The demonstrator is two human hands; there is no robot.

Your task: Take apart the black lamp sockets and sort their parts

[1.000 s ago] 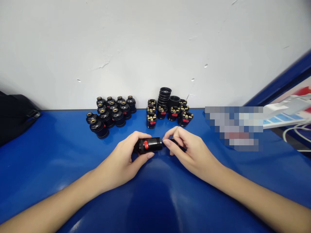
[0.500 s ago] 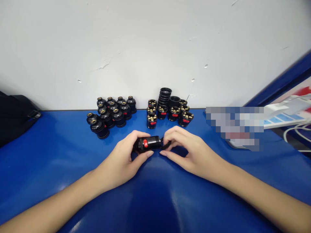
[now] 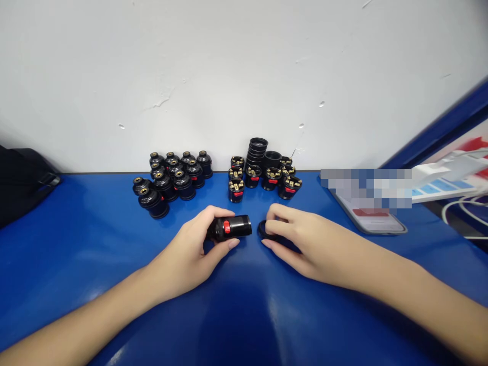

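Observation:
My left hand [image 3: 202, 241] is closed around a black lamp socket [image 3: 239, 225] with a red switch on its side. The socket lies sideways, its open end facing right, and the fingers cover its left end. To the right, my right hand [image 3: 293, 236] pinches a black ring [image 3: 262, 230] between thumb and fingers. A small gap separates ring and socket; part of the ring is hidden by the fingers. Behind my hands stand several black lamp sockets [image 3: 183, 184] on the left and several socket cores [image 3: 236, 190] with brass contacts and red switches on the right.
A stack of black threaded rings [image 3: 257, 151] stands by the wall [image 3: 229, 76], beside a black sleeve [image 3: 272, 157]. On the blue table [image 3: 171, 315], a phone [image 3: 381, 223], partly blurred out, lies at right. A dark bag [image 3: 23, 183] sits at left, white cables [image 3: 463, 203] at far right.
My right hand has drawn the black ring away from the socket's open end, to the right. My left hand still holds the socket in about the same place.

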